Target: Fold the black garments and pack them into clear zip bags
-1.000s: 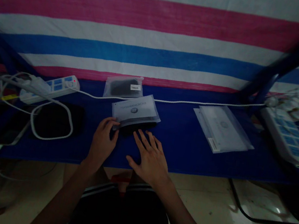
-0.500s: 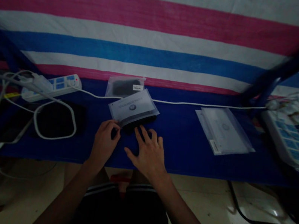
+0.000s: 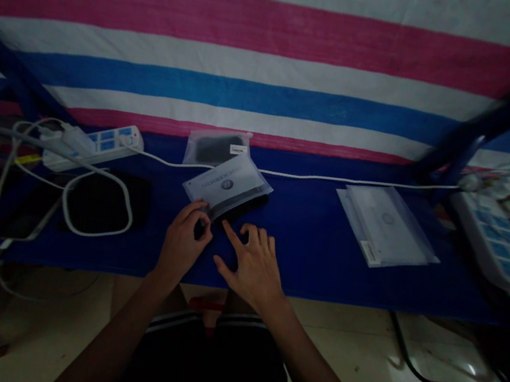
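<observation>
A frosted plastic bag point(image 3: 232, 180) with dark lettering and a round logo lies tilted on the blue surface. A flat black item point(image 3: 244, 210) shows along its near edge; whether it is partly inside the bag I cannot tell. My left hand point(image 3: 183, 238) is closed, thumb and fingers pinching the bag's near left corner. My right hand point(image 3: 255, 263) is open, fingers spread, its index fingertip at the near edge of the black item. Just behind lies another clear bag point(image 3: 216, 148) with a dark item and a white label in it.
More frosted bags point(image 3: 388, 226) lie to the right. Power strips stand at the left point(image 3: 96, 148) and right point(image 3: 502, 249), joined by a white cable point(image 3: 335, 180). At left are a phone point(image 3: 28, 215) and a looped white cord point(image 3: 129, 209). Striped sheeting point(image 3: 281, 32) hangs behind.
My right hand's fingers have drawn back from the black item, leaving the index finger at its edge. My left hand keeps its pinch at the corner. The view has shifted slightly.
</observation>
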{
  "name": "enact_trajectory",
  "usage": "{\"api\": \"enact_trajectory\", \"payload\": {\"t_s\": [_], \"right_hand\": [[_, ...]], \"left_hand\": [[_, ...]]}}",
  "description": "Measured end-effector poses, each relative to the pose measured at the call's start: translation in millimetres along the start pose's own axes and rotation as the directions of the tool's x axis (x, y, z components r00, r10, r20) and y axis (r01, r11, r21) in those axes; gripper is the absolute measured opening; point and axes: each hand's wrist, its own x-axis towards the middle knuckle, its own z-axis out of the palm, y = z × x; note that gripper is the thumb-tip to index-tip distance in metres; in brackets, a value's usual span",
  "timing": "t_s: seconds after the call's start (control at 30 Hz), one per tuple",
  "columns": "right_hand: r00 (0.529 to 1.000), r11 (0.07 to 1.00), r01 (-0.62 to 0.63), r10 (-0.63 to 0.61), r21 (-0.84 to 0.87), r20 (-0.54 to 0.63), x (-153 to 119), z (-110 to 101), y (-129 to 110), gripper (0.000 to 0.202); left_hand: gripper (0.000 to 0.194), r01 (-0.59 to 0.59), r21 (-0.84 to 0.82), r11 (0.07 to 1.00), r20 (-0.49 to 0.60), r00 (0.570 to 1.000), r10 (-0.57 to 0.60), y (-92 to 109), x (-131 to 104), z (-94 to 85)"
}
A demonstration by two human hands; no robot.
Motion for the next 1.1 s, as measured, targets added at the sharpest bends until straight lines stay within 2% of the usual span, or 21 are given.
{"api": "enact_trajectory", "payload": {"t_s": [0.2, 0.33, 0.5, 0.57, 0.8, 1.1], "right_hand": [[1.0, 1.0, -0.006, 0.006, -0.031, -0.012, 5, 2, -3, 0.07], [0.999, 1.0, 0.002, -0.001, 0.019, -0.048, 4, 3, -1, 0.065], [0.973, 0.977, -0.053, 0.097, 0.209, -0.209, -3, 8, 8, 0.05], [0.966, 0.972, -0.066, 0.12, 0.226, -0.231, -5, 9, 10, 0.049], [0.989, 0.988, -0.069, 0.086, 0.136, -0.12, -2, 6, 7, 0.065], [0.992, 0.993, -0.071, 0.081, 0.097, -0.1, 0, 7, 6, 0.065]], "left_hand": [[0.016, -0.105, -0.068, 0.992, 0.035, 0.994, 0.108, -2, -4, 0.9], [0.017, -0.126, -0.089, 0.988, 0.033, 0.991, 0.129, 0, -4, -0.1], [0.019, -0.086, -0.079, 0.993, 0.002, 0.996, 0.086, 1, -3, -2.3], [0.018, -0.09, -0.089, 0.992, -0.001, 0.996, 0.09, 1, -3, -2.5], [0.019, -0.143, -0.135, 0.98, 0.044, 0.988, 0.15, -1, -5, -2.4], [0.017, -0.156, -0.179, 0.971, 0.061, 0.984, 0.169, 0, -5, -6.1]]}}
